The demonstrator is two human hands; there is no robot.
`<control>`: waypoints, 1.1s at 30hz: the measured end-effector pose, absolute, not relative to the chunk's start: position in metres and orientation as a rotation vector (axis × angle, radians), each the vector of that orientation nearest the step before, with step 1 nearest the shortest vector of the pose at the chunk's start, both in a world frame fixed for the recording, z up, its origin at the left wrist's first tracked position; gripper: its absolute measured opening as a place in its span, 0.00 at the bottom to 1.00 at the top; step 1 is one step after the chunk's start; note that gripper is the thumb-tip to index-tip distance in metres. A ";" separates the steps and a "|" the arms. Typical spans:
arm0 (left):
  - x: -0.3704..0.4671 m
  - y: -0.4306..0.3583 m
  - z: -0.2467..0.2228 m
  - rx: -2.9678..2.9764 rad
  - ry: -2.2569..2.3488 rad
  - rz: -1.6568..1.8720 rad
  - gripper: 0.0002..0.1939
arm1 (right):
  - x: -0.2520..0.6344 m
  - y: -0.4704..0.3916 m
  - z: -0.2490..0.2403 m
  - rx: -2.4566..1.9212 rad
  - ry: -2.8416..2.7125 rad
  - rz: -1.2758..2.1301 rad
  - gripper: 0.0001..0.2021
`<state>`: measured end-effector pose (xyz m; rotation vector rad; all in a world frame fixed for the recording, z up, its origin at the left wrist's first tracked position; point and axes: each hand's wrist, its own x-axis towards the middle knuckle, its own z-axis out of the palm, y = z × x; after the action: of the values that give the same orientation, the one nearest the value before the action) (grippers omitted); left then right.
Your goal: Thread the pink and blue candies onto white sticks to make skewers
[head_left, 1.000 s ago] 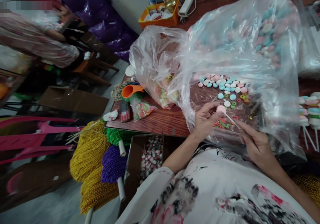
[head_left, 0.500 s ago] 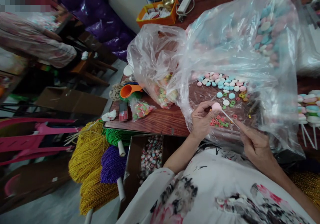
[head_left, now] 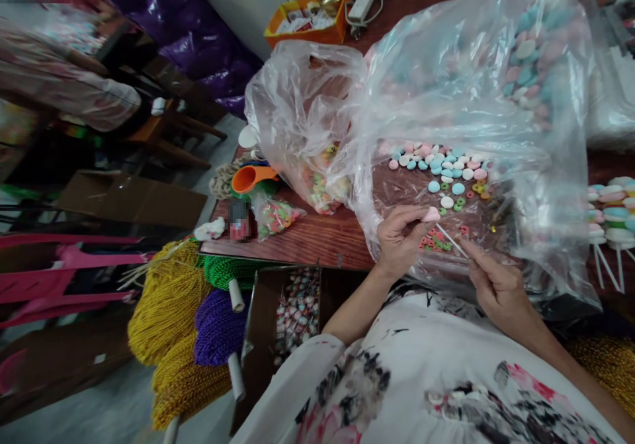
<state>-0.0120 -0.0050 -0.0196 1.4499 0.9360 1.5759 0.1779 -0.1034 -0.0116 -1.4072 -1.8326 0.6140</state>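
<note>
My left hand (head_left: 401, 240) is closed, pinching a pink rounded candy-like piece (head_left: 431, 214) between thumb and fingertips. A thin white stick (head_left: 450, 237) slants down from that piece to my right hand (head_left: 499, 282), whose fingers are closed on its lower end. Whether the stick's tip is inside the pink piece or only touching it, I cannot tell. Beneath my hands, small red and green rings (head_left: 435, 240) lie on clear plastic. Beyond them are loose pink, white and blue rounded pieces (head_left: 449, 161) at the mouth of a large clear bag (head_left: 446, 87).
At the right edge stand stacked pastel pieces on white sticks (head_left: 618, 216). Left of the bag are an orange scoop (head_left: 251, 178) and a small bag of rings (head_left: 278, 218). Below the table edge sit an open box (head_left: 297, 308) and yellow cord bundles (head_left: 171, 305). Another person sits far left.
The pink piece has turned from its round face toward a narrower side view. My right hand has shifted slightly down and left with the stick. The whole view has shifted a little.
</note>
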 end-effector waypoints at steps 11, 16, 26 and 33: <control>-0.017 -0.006 -0.013 1.951 0.973 1.485 0.12 | 0.164 -0.097 -0.018 -1.450 -1.656 0.852 0.07; -0.012 -0.010 -0.010 1.855 1.026 1.540 0.13 | 0.152 -0.097 -0.025 -1.402 -1.542 0.980 0.08; -0.014 0.012 -0.003 1.595 0.834 1.334 0.14 | 0.150 -0.095 -0.027 -1.382 -1.356 1.153 0.12; 0.008 -0.027 -0.014 1.738 0.838 1.294 0.16 | 0.147 -0.095 -0.032 -1.332 -1.181 1.207 0.14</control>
<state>0.0080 -0.0268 -0.0143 1.7380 0.8381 1.2936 0.1468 -0.0947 -0.0315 -1.3318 -1.1811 1.2070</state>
